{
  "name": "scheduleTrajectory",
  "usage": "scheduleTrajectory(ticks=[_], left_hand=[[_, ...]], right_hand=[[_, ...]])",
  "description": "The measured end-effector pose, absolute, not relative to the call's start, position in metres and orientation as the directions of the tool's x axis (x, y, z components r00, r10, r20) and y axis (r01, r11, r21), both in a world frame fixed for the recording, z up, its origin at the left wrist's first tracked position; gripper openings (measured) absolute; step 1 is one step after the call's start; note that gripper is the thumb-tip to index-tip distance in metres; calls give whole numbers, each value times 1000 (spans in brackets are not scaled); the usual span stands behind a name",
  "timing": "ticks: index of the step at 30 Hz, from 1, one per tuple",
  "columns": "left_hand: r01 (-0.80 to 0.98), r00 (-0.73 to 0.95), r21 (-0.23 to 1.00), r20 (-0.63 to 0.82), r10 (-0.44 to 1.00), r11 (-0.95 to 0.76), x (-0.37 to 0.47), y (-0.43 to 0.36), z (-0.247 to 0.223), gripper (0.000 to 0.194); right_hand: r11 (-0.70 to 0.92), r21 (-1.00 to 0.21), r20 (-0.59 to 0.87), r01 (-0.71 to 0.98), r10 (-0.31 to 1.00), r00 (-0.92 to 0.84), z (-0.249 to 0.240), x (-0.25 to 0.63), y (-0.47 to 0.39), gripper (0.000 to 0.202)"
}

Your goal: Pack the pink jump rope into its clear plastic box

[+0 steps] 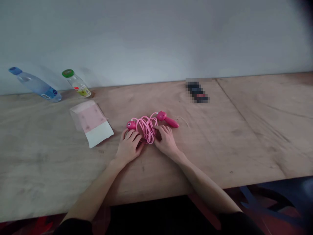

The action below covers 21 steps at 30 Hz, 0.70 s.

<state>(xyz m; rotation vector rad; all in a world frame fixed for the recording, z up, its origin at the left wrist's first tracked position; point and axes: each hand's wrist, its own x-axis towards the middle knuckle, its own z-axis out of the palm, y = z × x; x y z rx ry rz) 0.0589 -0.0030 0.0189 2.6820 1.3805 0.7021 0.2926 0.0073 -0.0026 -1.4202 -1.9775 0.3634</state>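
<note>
A pink jump rope (147, 129) lies coiled in loose loops on the wooden table in front of me. Its right handle (171, 121), pink with a rounded animal-like head, rests on the wood beyond my right hand. The left handle's head (131, 124) shows past the fingertips of my left hand (129, 145), which covers the rest of it. That hand is curled around the left side of the bundle. On the opposite side, my right hand (166, 140) has its bent fingers closed at the coils. The exact contact under both sets of fingers is partly hidden.
An open pink-and-white packet (91, 117) lies to the left. Behind it, a clear bottle with a blue cap (36, 85) and a green-lidded glass bottle (77, 83) stand near the wall. A pixelated dark object (197, 92) is at the back right. A thin strand (184, 120) lies beside the right handle.
</note>
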Motion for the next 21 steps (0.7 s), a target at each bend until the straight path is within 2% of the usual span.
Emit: scheduleTrajectory(ticks=[4,8,14,19,21], left_hand=[[748,496,271,377,782,-606,59,-3,19,24],[739,485,298,387,784,-604,59,-2,21,13],[742,470,324,374,800,-587,59,-2,23,13],[749,465,314,378,801,-583,58,-2,20,15],[751,471,305,375,798,-586,57,-3,19,23]], right_hand=[[360,-632,364,687,920,-147,-6,284,8,46],[340,-644,403,685,912,-75,-5,282,9,41],[277,-673,399,685,917,22,-3,289,9,39],[273,-663,362,697,932,-20,-1,291,7,43],[295,-640,362,709,930,-60,0,290,7,43]])
